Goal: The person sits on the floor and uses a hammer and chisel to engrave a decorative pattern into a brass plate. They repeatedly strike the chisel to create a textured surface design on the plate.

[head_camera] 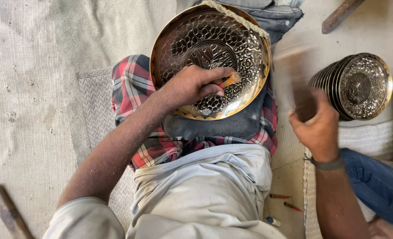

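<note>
A round brass plate (pixel 179 40) with an engraved pattern leans on my lap over a dark pad (pixel 232 126). My left hand (pixel 192 84) rests on the plate's lower part and grips a small chisel (pixel 230 80) with an orange tip against the metal. My right hand (pixel 316 126) is raised to the right of the plate and holds a hammer (pixel 293 71), blurred by motion. A dark band sits on the right wrist.
A stack of engraved plates (pixel 360 86) stands on edge at the right. A wooden-handled tool (pixel 8 212) lies at the lower left, another (pixel 340 15) at the top right. Small chisels (pixel 285 201) lie on the mat. Blue cloth (pixel 377 181) is at the right.
</note>
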